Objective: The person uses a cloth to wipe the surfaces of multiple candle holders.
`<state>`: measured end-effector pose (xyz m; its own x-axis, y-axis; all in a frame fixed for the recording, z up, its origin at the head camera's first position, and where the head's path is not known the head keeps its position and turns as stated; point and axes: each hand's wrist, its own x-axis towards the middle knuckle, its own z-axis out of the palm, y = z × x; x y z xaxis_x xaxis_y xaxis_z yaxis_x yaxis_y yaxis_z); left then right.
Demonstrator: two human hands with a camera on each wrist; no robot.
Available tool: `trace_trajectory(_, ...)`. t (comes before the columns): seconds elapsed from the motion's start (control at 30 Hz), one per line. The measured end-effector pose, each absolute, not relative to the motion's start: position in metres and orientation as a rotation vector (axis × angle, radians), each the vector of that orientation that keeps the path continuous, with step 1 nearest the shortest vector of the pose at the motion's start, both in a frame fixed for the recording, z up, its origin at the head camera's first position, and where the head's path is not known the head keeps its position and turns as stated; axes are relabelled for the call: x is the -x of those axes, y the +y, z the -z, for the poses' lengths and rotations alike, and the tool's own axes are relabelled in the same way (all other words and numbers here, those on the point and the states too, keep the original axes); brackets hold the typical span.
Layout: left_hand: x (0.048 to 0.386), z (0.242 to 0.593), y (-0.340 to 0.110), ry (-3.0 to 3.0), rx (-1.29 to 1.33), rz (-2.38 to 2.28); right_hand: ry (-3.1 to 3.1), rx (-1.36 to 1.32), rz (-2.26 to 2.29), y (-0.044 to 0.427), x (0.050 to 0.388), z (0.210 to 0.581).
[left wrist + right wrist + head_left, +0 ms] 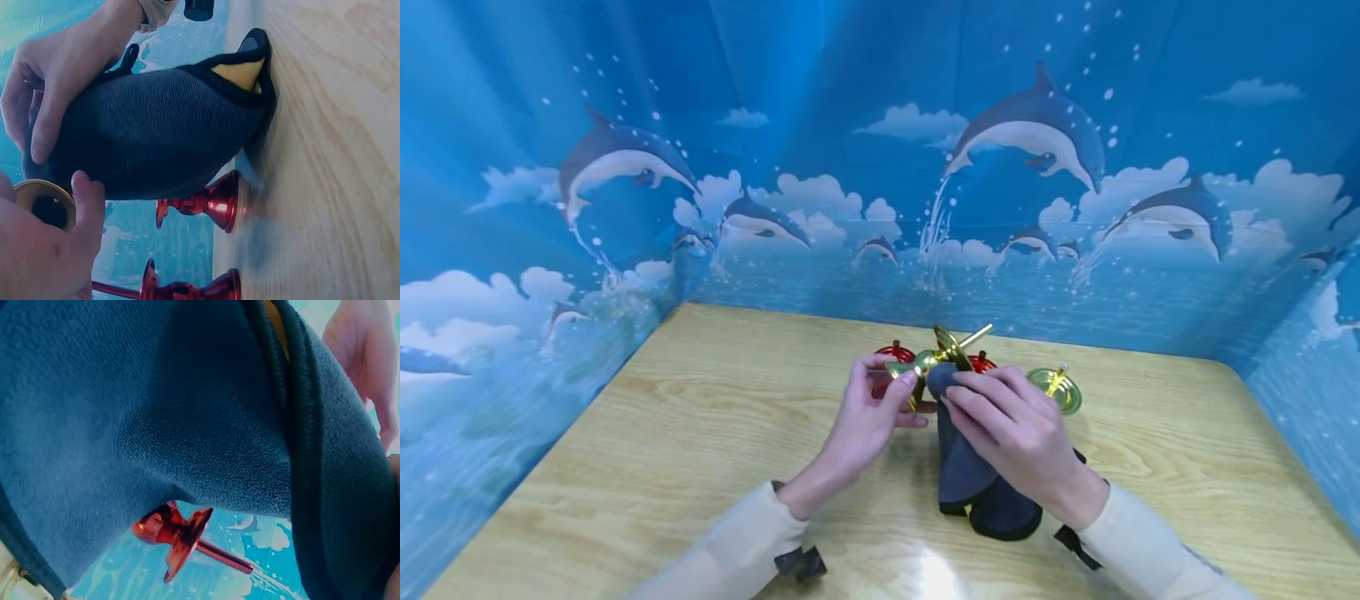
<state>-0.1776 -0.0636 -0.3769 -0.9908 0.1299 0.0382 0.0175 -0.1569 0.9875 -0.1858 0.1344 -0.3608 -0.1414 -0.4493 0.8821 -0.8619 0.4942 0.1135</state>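
In the head view my left hand [867,421] grips a shiny gold candlestick [922,362], thumb on its stem side. The candlestick lies tilted in the air, its disc and thin rod pointing up to the right. A dark grey cloth [964,467] with black edging hangs from my right hand [1018,425], whose fingers pinch it against the candlestick near the disc. In the left wrist view the round gold base faces the camera inside the left hand's grip. The cloth fills most of the right wrist view and hides much of the right hand.
Behind the hands stand two red candlesticks, one at left [895,353] and one at right [982,362], partly hidden. Another gold candlestick [1057,382] is to the right. All are on a wooden table [737,400], with a dolphin-print curtain [820,275] along its back.
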Motion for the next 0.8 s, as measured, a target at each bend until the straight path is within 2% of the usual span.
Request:
trace_trajectory(0.33,0.174,0.38,-0.056,2.171,-0.232,-2.266,-1.881,-1.114,-0.695,0.121,0.181,0.369)
trace_trajectory(0.57,0.174,0.374,-0.055,2.228,-0.237,-2.29,-2.019,-1.135,-0.651,0.122,0.181,0.376)
trace_trajectory(0.8,0.174,0.372,-0.057,2.259,-0.262,-2.243,-1.923,-1.105,-0.69,0.123,0.182,0.379)
